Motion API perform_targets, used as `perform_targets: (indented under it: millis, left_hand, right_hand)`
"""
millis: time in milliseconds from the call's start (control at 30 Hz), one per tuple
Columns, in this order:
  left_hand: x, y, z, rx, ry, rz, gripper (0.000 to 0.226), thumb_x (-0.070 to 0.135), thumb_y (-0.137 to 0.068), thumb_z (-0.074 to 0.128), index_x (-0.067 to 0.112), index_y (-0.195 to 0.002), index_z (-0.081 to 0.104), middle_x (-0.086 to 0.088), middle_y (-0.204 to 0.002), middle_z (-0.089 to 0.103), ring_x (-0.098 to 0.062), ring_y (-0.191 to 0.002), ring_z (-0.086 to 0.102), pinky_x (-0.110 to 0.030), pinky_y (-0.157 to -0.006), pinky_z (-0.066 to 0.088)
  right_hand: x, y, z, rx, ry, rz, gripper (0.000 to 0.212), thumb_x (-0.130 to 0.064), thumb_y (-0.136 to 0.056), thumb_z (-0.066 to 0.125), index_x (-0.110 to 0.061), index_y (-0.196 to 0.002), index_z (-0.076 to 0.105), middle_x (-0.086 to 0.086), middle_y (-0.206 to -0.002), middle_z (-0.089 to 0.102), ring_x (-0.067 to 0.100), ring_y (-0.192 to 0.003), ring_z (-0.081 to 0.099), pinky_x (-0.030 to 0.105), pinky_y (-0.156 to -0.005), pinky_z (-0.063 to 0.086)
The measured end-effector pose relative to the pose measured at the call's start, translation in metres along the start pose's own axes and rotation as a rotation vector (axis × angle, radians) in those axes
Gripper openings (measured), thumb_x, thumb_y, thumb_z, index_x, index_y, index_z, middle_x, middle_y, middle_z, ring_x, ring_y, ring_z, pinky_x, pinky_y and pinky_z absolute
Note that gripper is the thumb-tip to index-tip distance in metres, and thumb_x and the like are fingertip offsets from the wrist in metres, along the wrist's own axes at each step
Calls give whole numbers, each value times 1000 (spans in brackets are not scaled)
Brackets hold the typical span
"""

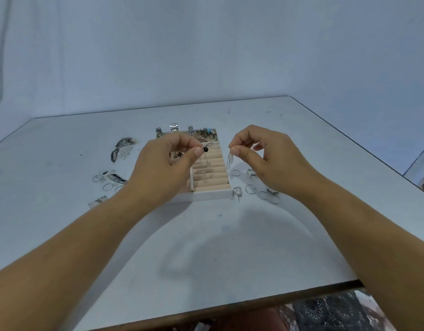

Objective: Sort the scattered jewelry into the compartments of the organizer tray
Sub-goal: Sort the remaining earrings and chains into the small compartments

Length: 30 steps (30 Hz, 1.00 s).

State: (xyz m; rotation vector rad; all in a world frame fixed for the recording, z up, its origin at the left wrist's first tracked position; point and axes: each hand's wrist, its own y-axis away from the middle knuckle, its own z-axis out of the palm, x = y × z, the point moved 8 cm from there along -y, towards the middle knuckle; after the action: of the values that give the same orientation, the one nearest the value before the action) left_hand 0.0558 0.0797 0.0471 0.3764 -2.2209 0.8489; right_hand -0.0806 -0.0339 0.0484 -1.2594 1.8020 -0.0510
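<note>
The white organizer tray (206, 195) with beige ring rolls sits mid-table; its far compartment holds several pieces. My left hand (165, 166) is raised over the tray's left side and pinches an earring with a black bead (205, 149), its thin silver part hanging down. My right hand (270, 158) hovers by the tray's right edge and pinches a dangling silver earring (230, 160). Several silver rings (258, 189) lie scattered on the table to the right of the tray. More rings (108, 185) lie to its left.
Dark patterned pieces (122, 145) and small silver bits lie at the left of the grey table (206, 247). Three watch bands (174, 128) stand behind the tray. A silver earring (237, 192) rests at the tray's front right corner. The table edge runs close below my forearms.
</note>
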Motion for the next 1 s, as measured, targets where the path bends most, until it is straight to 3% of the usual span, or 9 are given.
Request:
perform_targets:
  millis: [167,367,533,667,833,933,1000]
  left_hand:
    - [-13,3,-28,39,-5,-35,13,25,-87,65,34,-79,62,16,-85,67,10,-82,59,1,-64,39]
    - [-31,5,-45,41,49,-35,6,31,-82,65,34,-77,64,24,-77,67,7,-83,61,-19,-81,43]
    - [-44,11,-37,21,92,-50,1,31,-82,64,32,-81,65,7,-80,69,-5,-84,65,-32,-82,51]
    - [-52,13,-32,10,95,-76,4,33,-81,62,36,-79,64,5,-80,72,-8,-84,67,-40,-82,52]
    - [-56,15,-26,-21,74,-97,12,22,-87,65,32,-81,65,10,-79,73,-1,-86,66,-20,-81,45]
    - [-51,17,-22,-31,30,-92,16,17,-86,66,31,-80,66,18,-73,69,5,-77,63,-2,-68,39]
    - [-49,19,-20,-33,3,-88,16,16,-86,67,31,-80,66,19,-71,67,5,-73,61,0,-65,38]
  right_hand:
    - [-17,-22,23,-27,11,-53,2,-25,-91,60,-25,-89,62,-16,-84,62,-2,-83,55,5,-77,39]
    - [-20,-32,45,15,-67,-52,2,-25,-91,59,-23,-90,61,-13,-86,64,1,-82,56,8,-75,41]
    - [-9,-30,54,26,-64,-27,2,-24,-92,59,-25,-91,60,-8,-85,64,6,-81,58,20,-78,46]
    - [-1,-28,51,38,-95,5,5,-25,-92,60,-22,-93,63,-7,-86,66,8,-82,59,28,-79,49]
    - [2,-25,49,36,-117,22,4,-25,-91,60,-23,-92,63,-9,-85,66,6,-83,60,24,-78,49]
    - [3,-23,48,34,-119,26,4,-25,-91,60,-24,-93,64,-10,-84,66,5,-82,59,21,-78,48]
    - [3,-23,48,32,-123,28,4,-25,-91,60,-24,-92,64,-10,-84,66,4,-82,59,20,-76,48]
